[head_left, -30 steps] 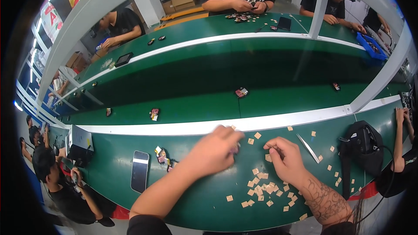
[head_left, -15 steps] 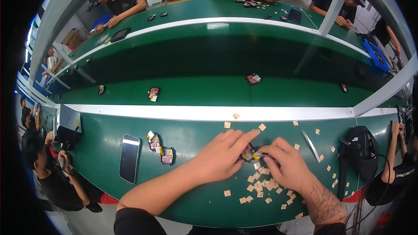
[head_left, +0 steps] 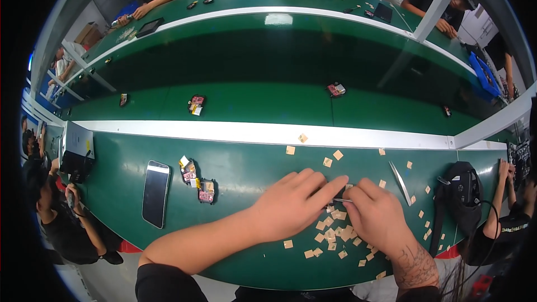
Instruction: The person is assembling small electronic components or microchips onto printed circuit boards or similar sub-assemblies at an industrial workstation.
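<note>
My left hand [head_left: 296, 201] is closed round a small electronic module [head_left: 329, 207], nearly all of it hidden by the fingers. Close against it, my right hand [head_left: 376, 212] pinches a thin silvery piece [head_left: 341, 200] between thumb and forefinger; its kind is unclear. Below and between the hands, many small tan square pads [head_left: 331, 235] lie scattered, some overlapping. Another pad [head_left: 327, 162] rests beyond my left fingertips. Two joined-looking modules with red boards and black frames, one farther [head_left: 189, 171] and one nearer [head_left: 206, 190], sit left of my left hand.
Metal tweezers [head_left: 400, 183] lie right of my right hand, before a black bag [head_left: 463, 193]. A phone [head_left: 156, 194] is at the left, near a box [head_left: 77, 151]. Beyond the white rail [head_left: 224, 130], more modules [head_left: 196, 105] lie on green surface. Several people work around.
The module's red and yellow parts, visible between my hands before, are now mostly covered by my fingers. A tan pad beyond my left fingertips has come into sight. The whole view has shifted slightly.
</note>
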Available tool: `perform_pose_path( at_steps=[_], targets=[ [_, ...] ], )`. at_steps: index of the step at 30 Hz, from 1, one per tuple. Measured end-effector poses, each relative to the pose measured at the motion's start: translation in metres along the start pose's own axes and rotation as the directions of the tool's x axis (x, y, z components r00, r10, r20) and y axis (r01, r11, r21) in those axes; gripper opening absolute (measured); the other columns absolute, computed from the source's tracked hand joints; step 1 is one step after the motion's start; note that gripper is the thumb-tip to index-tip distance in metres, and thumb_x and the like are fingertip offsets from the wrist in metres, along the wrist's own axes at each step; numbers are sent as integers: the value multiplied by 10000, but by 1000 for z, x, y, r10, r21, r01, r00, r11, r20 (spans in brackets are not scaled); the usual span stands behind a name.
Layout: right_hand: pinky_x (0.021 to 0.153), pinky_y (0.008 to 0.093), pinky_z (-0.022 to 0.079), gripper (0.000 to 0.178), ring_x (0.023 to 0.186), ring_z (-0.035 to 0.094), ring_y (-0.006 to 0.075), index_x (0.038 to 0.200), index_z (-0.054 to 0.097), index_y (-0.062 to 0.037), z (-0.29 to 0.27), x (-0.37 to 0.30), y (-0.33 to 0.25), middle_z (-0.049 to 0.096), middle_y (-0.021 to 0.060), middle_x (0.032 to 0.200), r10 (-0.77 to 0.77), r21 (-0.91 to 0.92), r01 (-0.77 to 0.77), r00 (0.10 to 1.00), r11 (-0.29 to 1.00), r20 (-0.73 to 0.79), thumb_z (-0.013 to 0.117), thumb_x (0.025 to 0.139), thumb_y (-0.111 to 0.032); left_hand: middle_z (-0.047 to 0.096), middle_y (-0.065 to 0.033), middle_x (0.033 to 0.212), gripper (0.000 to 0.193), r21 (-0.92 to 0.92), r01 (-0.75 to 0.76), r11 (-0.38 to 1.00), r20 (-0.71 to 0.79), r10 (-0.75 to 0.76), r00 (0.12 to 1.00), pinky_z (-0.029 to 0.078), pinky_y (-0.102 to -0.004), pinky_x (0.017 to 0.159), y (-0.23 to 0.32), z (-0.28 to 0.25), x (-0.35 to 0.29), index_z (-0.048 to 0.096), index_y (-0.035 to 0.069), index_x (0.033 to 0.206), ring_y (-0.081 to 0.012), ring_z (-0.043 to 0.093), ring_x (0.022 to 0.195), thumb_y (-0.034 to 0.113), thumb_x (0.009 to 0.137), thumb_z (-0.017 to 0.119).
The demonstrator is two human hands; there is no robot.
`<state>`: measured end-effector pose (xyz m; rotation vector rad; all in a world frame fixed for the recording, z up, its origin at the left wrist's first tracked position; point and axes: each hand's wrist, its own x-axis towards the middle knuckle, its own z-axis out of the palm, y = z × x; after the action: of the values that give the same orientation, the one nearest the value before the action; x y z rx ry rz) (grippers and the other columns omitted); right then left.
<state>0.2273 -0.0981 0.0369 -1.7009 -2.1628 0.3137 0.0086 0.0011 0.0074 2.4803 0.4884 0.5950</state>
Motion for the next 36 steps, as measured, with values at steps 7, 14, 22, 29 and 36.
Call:
perform_pose_path(
  at_steps=[7,14,22,29,36],
  targets=[
    [649,393,585,178,773,704,293,1042,665,-52,6,-3,-1,602,85,931,10,18,-10,1000,1000,0,759,892,-38,614,-134,1094,727,-70,62,996,20,-60,998,561,-457,841,6,1,-1,539,61,1515,-349,636,993,80,847,826],
    [611,360,529,205,688,651,233,1042,667,-30,2,5,18,622,69,898,150,514,-214,975,831,163,802,889,-15,627,-160,1153,782,-86,136,987,55,-131,990,565,-470,877,5,0,-1,482,62,1550,-387,647,1071,89,853,838],
    [680,361,535,191,754,663,249,1051,684,-23,5,13,10,641,87,902,186,491,-158,983,857,-9,798,898,-37,645,-167,1197,783,-175,89,980,109,-71,992,554,-473,935,2,2,-2,472,80,1561,-398,648,1103,84,866,832],
    [712,405,564,224,831,710,315,1105,681,-36,15,5,28,653,117,963,143,539,-192,981,820,133,798,927,-107,660,-155,1164,719,-223,76,972,100,-54,993,554,-474,920,2,2,2,505,72,1505,-381,657,1085,93,869,841],
    [682,384,557,184,790,702,300,1092,676,-40,12,7,18,655,112,916,75,378,-88,996,922,50,765,932,-64,671,-136,1140,585,-170,61,984,79,-48,996,558,-469,902,1,3,-2,580,70,1376,-369,666,1049,112,862,856]
  ],
)
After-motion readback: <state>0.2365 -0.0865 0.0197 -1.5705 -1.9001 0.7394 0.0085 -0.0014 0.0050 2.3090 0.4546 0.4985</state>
